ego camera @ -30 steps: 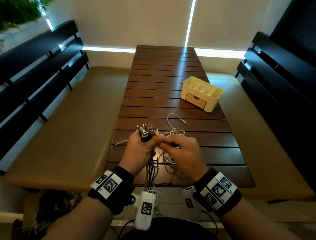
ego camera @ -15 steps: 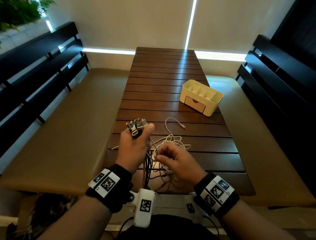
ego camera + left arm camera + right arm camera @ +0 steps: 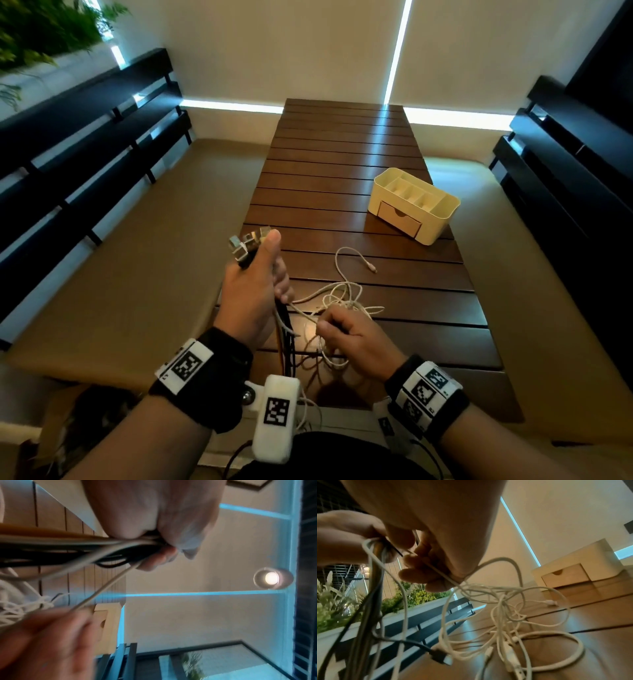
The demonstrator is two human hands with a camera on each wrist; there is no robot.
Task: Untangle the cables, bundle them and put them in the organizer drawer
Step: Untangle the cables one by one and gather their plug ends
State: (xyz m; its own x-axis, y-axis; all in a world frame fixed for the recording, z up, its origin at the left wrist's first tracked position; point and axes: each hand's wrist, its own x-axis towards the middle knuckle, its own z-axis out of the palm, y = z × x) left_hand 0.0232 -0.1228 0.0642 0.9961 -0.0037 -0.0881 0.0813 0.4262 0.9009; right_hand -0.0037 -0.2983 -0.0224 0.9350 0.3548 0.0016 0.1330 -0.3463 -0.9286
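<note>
My left hand [image 3: 251,291] clenches the cable bundle [image 3: 284,329] upright — plugs [image 3: 248,241] pointing up; right hand [image 3: 352,337] fingers pinch a white cable [image 3: 301,313] — slanting toward the worktop [image 3: 342,164].

A dark slatted wooden surface [image 3: 342,164] runs toward a pale blind-covered wall [image 3: 291,44], where thin strips of daylight [image 3: 397,51] show. Tan cushioned benches [image 3: 130,246] with black slatted backrests [image 3: 85,137] flank both long edges. Green plants [image 3: 44,27] sit in a white planter [image 3: 388,620] beyond the left bench; a ceiling lamp [image 3: 271,578] glows.
</note>
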